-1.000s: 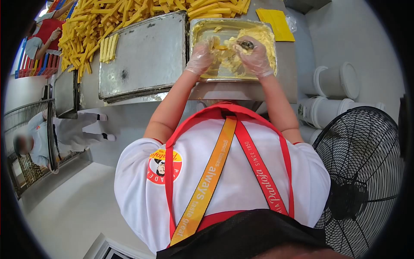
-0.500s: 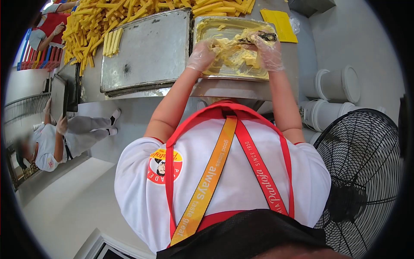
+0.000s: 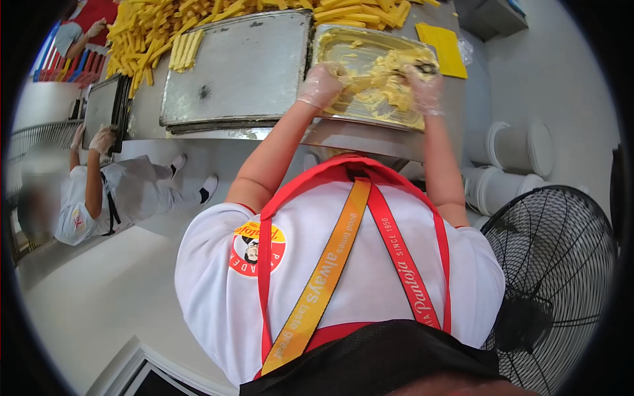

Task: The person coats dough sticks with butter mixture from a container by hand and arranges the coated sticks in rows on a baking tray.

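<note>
My left hand (image 3: pixel 322 86), in a clear plastic glove, is at the left side of a metal tray (image 3: pixel 333 34) smeared with soft yellow cream (image 3: pixel 389 82). Its fingers are curled and coated with cream; what they hold, if anything, is hidden. My right hand (image 3: pixel 426 91), gloved too, is at the tray's right side. It is closed around a dark, cream-smeared tool (image 3: pixel 426 68), whose kind I cannot make out. Left of the cream tray lies a flat metal baking tray (image 3: pixel 238 72), with several yellow sticks (image 3: pixel 186 51) side by side at its upper left corner.
A big heap of yellow sticks (image 3: pixel 155 33) lies along the table's far side. A yellow sheet (image 3: pixel 441 49) is to the right. White buckets (image 3: pixel 522 146) and a black fan (image 3: pixel 548 284) stand at right. At left a co-worker (image 3: pixel 105 198) holds a dark tray (image 3: pixel 105 105).
My right hand has moved slightly down and right with the dark tool, and the cream under it is spread differently. The view has shifted a little. The co-worker with the tray has moved.
</note>
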Tool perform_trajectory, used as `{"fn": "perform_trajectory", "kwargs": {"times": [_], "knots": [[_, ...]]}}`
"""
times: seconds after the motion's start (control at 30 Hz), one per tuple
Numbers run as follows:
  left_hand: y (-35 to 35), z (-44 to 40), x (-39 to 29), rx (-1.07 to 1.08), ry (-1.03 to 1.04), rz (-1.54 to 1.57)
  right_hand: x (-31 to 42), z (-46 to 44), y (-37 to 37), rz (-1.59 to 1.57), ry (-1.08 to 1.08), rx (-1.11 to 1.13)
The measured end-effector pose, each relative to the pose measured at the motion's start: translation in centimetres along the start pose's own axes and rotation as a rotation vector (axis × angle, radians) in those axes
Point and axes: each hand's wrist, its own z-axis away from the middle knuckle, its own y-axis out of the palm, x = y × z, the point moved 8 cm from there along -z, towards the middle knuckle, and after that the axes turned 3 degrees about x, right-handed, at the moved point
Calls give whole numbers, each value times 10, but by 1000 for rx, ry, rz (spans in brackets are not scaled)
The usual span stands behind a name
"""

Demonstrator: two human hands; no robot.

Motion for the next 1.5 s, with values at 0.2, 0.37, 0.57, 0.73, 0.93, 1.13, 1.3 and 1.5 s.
{"fn": "perform_trajectory", "kwargs": {"times": [0.2,0.37,0.57,0.73,0.93,1.13,1.3,1.5], "knots": [[-90,15,2,-278,-62,-155,-1,-3,-11,78,49,-78],[-202,25,164,-781,-103,-652,-10,5,-12,-27,90,-73],[-265,32,243,-893,-240,-890,-24,2,-11,-9,52,-84],[-265,25,282,-740,-355,-883,-12,8,3,140,32,-40],[-253,37,245,-869,-454,-874,9,13,54,350,-32,286],[-186,-27,58,-634,25,-770,9,-55,-19,657,-48,-118],[-94,-127,59,-254,223,-343,15,-36,33,800,-182,212],[-42,-173,68,-71,93,-459,4,-76,-42,866,-7,-110]]}}
